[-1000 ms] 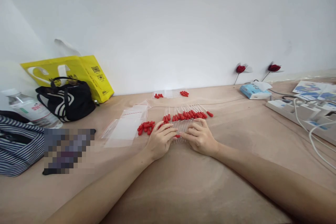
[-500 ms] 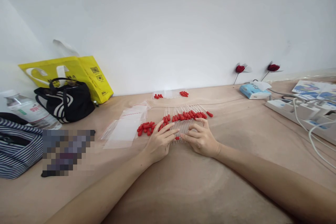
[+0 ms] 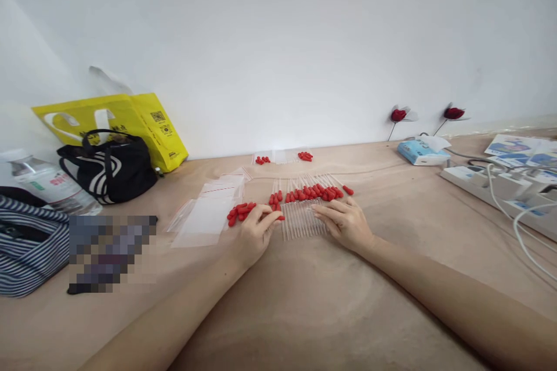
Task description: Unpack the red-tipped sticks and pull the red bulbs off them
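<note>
My left hand (image 3: 255,236) is closed in a pinch on a red rubber dropper bulb (image 3: 281,218), held just left of a row of clear glass dropper tubes (image 3: 300,221) lying side by side on the table. At the right end of that row my right hand (image 3: 348,223) has its fingers curled together on a glass tube, its thumb partly hidden. Behind the row lie several droppers (image 3: 308,191), red bulbs toward me and thin tubes pointing away. A pile of loose red bulbs (image 3: 239,211) sits beyond my left hand, partly covered by it.
Clear zip bags (image 3: 204,220) lie left of the bulbs. Bags holding red-bulbed droppers (image 3: 306,156) are by the wall. A black handbag (image 3: 111,168), yellow bag (image 3: 165,133) and water bottle (image 3: 47,182) stand left; a tissue pack (image 3: 422,152) and power strip (image 3: 478,179) are right.
My hands were close together over the tubes, with a red bulb between them. They have moved apart: the left went left with the bulb, the right went right, uncovering more tubes.
</note>
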Demonstrator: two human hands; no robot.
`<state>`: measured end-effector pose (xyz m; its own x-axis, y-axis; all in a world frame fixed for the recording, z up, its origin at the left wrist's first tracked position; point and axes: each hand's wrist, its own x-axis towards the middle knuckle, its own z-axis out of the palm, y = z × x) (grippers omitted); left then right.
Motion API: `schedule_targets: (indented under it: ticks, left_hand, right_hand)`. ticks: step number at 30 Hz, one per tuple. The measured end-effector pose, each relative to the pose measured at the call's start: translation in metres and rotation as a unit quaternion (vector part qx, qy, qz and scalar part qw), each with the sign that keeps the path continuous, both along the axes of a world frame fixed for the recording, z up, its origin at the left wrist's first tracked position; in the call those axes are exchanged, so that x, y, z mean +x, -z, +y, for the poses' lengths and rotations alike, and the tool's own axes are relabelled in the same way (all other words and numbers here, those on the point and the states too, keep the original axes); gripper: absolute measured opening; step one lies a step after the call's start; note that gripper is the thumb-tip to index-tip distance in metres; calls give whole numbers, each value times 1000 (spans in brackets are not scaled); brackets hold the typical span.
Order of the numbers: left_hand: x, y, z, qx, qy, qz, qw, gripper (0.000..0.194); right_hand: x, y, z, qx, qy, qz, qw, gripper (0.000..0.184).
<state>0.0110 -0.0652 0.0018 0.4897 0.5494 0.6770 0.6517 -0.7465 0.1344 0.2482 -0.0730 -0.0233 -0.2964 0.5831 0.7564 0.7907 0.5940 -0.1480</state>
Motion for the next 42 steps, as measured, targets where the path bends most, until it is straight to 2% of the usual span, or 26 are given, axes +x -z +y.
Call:
schedule_targets:
  ticks: [5, 8, 10, 13, 18, 21, 23, 27, 30, 34, 37, 42]
  left_hand:
    - [-23, -14, 20, -6, -121, -62, 991, 30]
    - [-47, -20, 34, -98, -207, -79, 970, 32]
    - [-59, -21, 42, -165, -247, -106, 949, 33]
    - [-65, -16, 51, -207, -262, -132, 933, 33]
    - [-59, -5, 61, -245, -260, -128, 925, 31]
    - [-59, -7, 61, -255, -263, -122, 922, 31]
    - [-58, -11, 58, -233, -271, -112, 927, 31]
    - [-45, -25, 50, -173, -285, -23, 942, 27]
    - [-22, -33, 52, -181, -293, 66, 937, 25]
    - [8, -38, 70, -264, -332, 154, 892, 31]
    - [21, -38, 86, -309, -362, 182, 860, 37]
    - [31, -34, 98, -326, -372, 190, 848, 42]
  right_hand:
    - [3, 10, 12, -64, -9, 23, 998, 34]
    - [3, 11, 16, -74, -3, 44, 996, 34]
    - [1, 10, 17, -92, 4, 64, 994, 26]
    - [-2, 9, 19, -106, 10, 81, 991, 14]
    - [-9, 11, 21, -85, -12, 80, 993, 16]
    - [-12, 12, 20, -89, -41, 74, 992, 18]
    - [-13, 11, 19, -100, -53, 65, 991, 18]
    - [-14, 9, 15, -126, -50, 49, 990, 14]
    - [-14, 7, 13, -144, -47, 43, 988, 16]
    - [-13, 5, 12, -146, -49, 30, 988, 17]
    - [-12, 5, 11, -137, -52, 16, 989, 17]
    - [-10, -1, 6, -128, -42, -35, 990, 24]
